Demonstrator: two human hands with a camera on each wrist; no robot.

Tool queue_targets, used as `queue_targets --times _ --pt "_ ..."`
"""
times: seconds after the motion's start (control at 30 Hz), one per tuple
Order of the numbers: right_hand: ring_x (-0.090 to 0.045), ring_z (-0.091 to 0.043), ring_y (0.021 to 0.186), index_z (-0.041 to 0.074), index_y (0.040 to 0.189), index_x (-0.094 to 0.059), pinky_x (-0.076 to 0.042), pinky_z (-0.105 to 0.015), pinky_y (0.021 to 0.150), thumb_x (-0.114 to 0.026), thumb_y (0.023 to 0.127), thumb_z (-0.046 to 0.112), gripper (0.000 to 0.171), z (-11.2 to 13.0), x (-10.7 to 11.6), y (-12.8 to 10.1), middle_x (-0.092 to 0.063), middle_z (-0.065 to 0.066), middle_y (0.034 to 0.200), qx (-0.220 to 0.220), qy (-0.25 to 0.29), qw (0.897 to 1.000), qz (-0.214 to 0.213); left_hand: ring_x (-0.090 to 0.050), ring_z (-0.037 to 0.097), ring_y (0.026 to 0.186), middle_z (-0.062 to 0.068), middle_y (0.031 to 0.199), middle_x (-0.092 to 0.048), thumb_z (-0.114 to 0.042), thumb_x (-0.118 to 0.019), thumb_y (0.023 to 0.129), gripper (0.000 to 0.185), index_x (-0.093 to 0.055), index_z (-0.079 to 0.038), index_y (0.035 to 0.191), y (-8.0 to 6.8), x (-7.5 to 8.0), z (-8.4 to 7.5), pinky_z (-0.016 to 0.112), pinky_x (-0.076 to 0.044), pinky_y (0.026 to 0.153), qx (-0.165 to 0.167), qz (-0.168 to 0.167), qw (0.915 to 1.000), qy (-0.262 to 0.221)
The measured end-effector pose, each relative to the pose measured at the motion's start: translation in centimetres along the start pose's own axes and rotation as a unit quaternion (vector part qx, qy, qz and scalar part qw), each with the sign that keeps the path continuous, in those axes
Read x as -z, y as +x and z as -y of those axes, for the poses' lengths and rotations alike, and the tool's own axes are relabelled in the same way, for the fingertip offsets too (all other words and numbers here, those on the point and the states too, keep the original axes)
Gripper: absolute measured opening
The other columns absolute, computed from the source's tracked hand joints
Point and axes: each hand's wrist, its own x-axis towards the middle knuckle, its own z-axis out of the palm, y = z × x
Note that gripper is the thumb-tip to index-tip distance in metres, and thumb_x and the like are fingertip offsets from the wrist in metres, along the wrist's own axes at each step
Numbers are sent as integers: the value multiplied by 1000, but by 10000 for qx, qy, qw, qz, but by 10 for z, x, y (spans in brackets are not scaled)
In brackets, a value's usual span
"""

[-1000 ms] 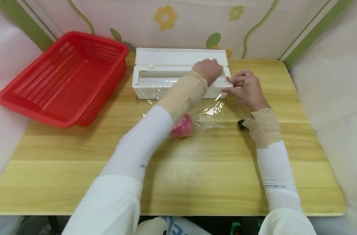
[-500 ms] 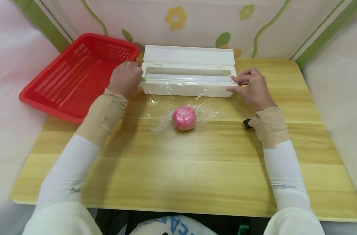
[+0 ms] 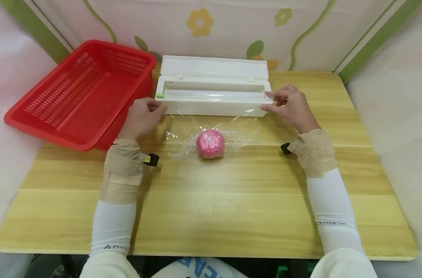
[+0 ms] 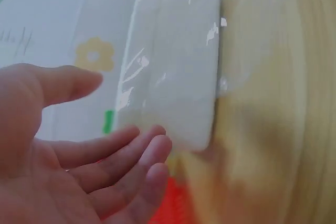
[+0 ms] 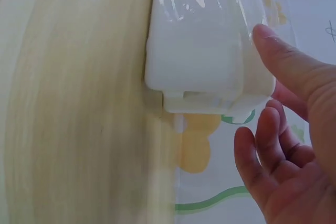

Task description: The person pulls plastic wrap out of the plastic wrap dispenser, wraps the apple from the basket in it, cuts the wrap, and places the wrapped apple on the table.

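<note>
A white cling film dispenser (image 3: 214, 108) stands at the back of the table with its lid raised and a film roll (image 3: 214, 94) inside. Clear film (image 3: 238, 125) hangs over its front and reaches a pink round object (image 3: 210, 143) wrapped in film. My right hand (image 3: 292, 110) pinches the dispenser's right end between thumb and index finger; its other fingers are loosely bent. At the left end, near the green slider (image 3: 160, 95), is my left hand (image 3: 141, 117), thumb and fingers apart with nothing between them. Whether its fingertips touch the dispenser I cannot tell.
A red plastic basket (image 3: 117, 110) stands at the back left, close beside my left hand. The wooden table (image 3: 211, 216) meets a flower-patterned cloth wall (image 3: 224, 34) behind the dispenser. Small black wrist cameras (image 3: 151, 159) sit at both wrists.
My left hand has swept from the dispenser's right end to its left end, then dropped slightly and loosened. The green slider now shows at the left end. My right hand has stayed in place.
</note>
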Motion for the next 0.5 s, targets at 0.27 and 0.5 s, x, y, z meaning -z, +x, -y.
queue_targets --times 0.27,0.5 --pt "-60 -11 89 8 120 -79 -52 -13 81 -85 91 20 32 5 -1 -1 -61 -5 101 359 182 9991 90 -67 17 87 0 92 -76 -29 -71 101 34 -76 -1 119 10 -20 15 21 -55 71 181 -509 9779 -2018" --pt "-59 -7 89 6 108 -82 -51 -13 80 -81 95 20 19 5 -1 0 -63 3 96 468 318 9983 -145 -70 12 83 -5 86 -76 -19 -75 99 21 -75 -1 111 22 -32 20 19 -57 71 31 -734 9497 -3044"
